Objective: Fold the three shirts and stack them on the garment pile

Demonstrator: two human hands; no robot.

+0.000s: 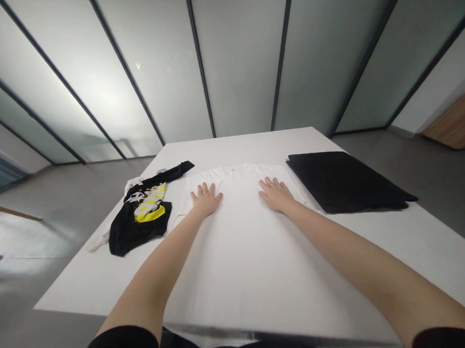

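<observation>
A white T-shirt (240, 242) lies spread on the table, its collar at the far side and its lower part reaching the near edge. My left hand (205, 199) rests flat on its upper left part, fingers spread. Opposite it, my right hand (275, 193) presses flat on the upper right part, fingers also apart. Neither hand holds anything. Both arms stretch forward over the shirt. White cloth on a white top makes parts of the shirt's outline hard to make out.
On the left of the white table (82, 288) lies a crumpled black garment (129, 227) with yellow and white print, some white cloth beside it. Black folded fabric (343, 180) lies flat in a stack on the right. Frosted glass panels (241, 58) stand behind the table.
</observation>
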